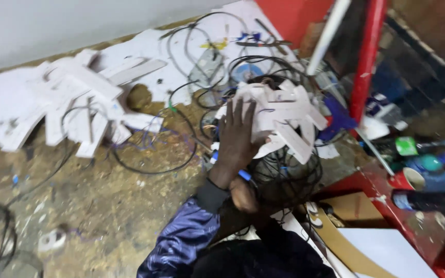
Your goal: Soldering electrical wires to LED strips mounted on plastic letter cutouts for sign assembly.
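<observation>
My left hand (237, 138) lies flat, fingers spread, against a bundle of short white plastic strips (284, 116). The bundle rests on a coil of black cables (284, 175). A shiny blue-purple sleeve (184, 239) covers that arm. My right hand (243, 194) shows only partly below the left wrist, curled at the edge of the black coil, with a small blue piece (244, 175) just above it. Its fingers are mostly hidden.
A second pile of white strips (73, 98) and loose black wires (150, 154) lie on the dirty floor to the left, before a white wall. A red metal frame (366, 56), bottles, a red cup (410, 179) and cardboard (356, 216) crowd the right.
</observation>
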